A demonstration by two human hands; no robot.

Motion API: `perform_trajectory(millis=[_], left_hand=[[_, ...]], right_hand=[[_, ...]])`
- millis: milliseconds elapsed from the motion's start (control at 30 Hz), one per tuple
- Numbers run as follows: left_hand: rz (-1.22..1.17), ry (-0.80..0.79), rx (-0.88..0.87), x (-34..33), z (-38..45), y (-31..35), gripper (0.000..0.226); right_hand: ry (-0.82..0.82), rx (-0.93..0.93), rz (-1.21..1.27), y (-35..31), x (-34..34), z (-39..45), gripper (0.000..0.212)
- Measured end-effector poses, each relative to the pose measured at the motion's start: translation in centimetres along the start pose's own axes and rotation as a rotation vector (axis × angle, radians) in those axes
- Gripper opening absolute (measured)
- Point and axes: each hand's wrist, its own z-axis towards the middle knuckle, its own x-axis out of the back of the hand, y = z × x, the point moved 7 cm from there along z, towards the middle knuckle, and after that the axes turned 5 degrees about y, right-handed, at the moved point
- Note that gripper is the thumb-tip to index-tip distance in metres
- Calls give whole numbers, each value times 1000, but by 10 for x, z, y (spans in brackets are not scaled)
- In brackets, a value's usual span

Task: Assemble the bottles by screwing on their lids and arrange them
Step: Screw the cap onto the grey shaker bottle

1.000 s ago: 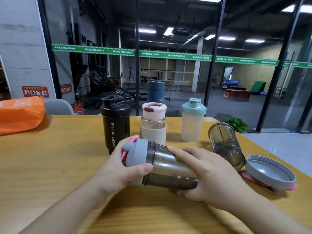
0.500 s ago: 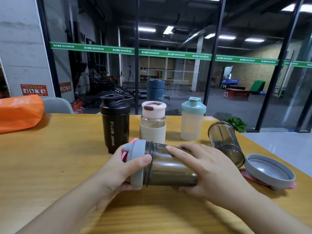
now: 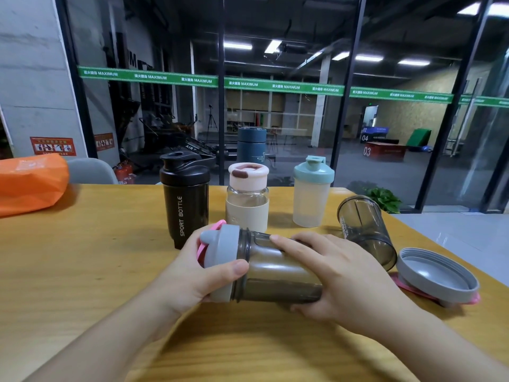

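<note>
Both hands are on the smoky grey bottle (image 3: 275,274), held on its side just above the wooden desk (image 3: 82,257), mouth end to the person's left. The left hand (image 3: 190,279) wraps the grey lid (image 3: 220,260), thumb pressed across its rim, a pink loop (image 3: 205,244) poking out beside the spout. The right hand (image 3: 338,274) grasps the bottle's body, index finger stretched along the top, palm cupping the base.

Behind them, three capped bottles stand upright in a row: a black bottle (image 3: 186,205) marked SPORT BOTTLE, a glass bottle with a pink lid (image 3: 247,198), and a frosted bottle with a teal lid (image 3: 312,193). To the right, a second smoky bottle (image 3: 365,230) lies on its side, uncapped, and near it a second grey lid (image 3: 438,274) rests upside down near the desk's edge. An orange bag (image 3: 30,180) sits at the far left.
</note>
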Motion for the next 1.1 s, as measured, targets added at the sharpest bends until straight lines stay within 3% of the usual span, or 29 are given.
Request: perform_trajectory(millis=[400, 967, 1100], left_hand=[[39, -12, 30, 0, 0, -5, 99], [203, -90, -228, 1, -5, 10, 101], [223, -98, -256, 1, -6, 12, 105]], right_hand=[[-33, 4, 4, 0, -2, 0, 102], [-137, -75, 220, 3, 0, -3, 101], [-166, -121, 215, 4, 2, -3, 91]])
